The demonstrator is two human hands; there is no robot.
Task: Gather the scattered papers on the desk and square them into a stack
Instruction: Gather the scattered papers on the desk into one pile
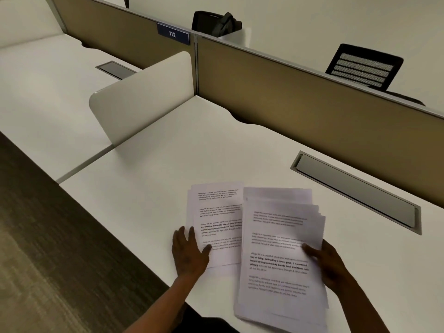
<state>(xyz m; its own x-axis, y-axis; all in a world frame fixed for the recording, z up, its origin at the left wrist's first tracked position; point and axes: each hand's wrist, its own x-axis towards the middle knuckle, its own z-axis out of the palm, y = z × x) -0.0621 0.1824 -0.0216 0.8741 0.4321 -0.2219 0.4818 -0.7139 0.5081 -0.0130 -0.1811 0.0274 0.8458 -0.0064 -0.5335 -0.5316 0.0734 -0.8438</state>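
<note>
Two batches of printed white sheets lay near the bench's front edge. The smaller pile (216,219) lay flat, its right side tucked under the larger sheaf (278,255), whose sheets were fanned unevenly at their far right corners and looked blurred. The left hand (189,253) rested with fingers spread flat on the smaller pile's near left corner. The right hand (329,265) was clamped on the sheaf's right edge, thumb on top. The bench (168,176) was plain white, with a grey cable hatch (355,191) set in toward its far right. A low white divider (141,97) stood at its left edge and a tan partition (312,102) along its back, bearing a blue "112" plate (172,34). The far and left parts of the bench lay bare; dark carpet (48,248) ran along the front.
</note>
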